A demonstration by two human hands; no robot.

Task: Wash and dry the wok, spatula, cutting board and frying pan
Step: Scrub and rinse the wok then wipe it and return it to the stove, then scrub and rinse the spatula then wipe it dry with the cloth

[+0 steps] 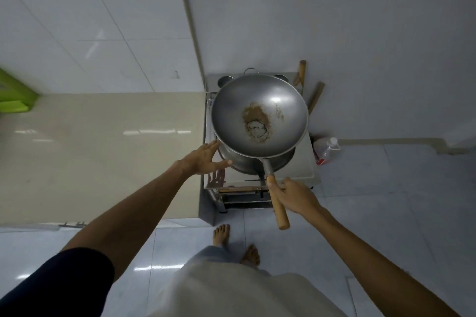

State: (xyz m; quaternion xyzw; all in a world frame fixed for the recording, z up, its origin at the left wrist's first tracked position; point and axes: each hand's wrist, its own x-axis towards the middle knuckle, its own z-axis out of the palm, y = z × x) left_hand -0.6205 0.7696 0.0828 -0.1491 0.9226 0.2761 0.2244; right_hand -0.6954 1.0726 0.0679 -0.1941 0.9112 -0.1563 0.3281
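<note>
White tiled wall (77,8), beige counter (103,136) (glossy), pale floor (386,201).

A home kitchen: tiled wall (103,20), beige counter (103,149), and a wok (260,116) over a steel stove stand (305,162)
</note>
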